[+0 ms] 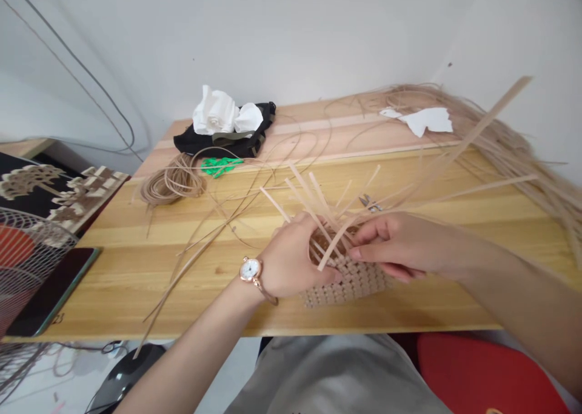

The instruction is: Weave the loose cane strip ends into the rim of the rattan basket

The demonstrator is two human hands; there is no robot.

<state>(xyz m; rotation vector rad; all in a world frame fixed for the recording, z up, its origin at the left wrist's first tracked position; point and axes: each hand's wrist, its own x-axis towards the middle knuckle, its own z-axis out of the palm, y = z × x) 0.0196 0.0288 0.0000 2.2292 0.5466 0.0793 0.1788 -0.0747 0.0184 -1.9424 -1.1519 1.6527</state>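
Observation:
A small basket [352, 282] woven from flat tan strips stands near the table's front edge, with loose strip ends [302, 197] fanning up from its rim. My left hand [297, 256], a watch on its wrist, grips the basket's left side, thumb on the front wall and fingers behind. At the right of the rim, my right hand [386, 244] pinches a tan strip with thumb and forefinger; the exact hold is partly hidden. One bent strip [334, 243] crosses the opening between my hands. Small snips [370, 203] lie just behind the basket.
Coiled cane [175, 180], green pieces [220, 166] and a black bag [218, 149] with white tissue [216, 114] lie at the back left. A heap of long strips [504, 144] fills the right side. A phone [54, 290] rests at the left edge beside a wire basket [27, 268].

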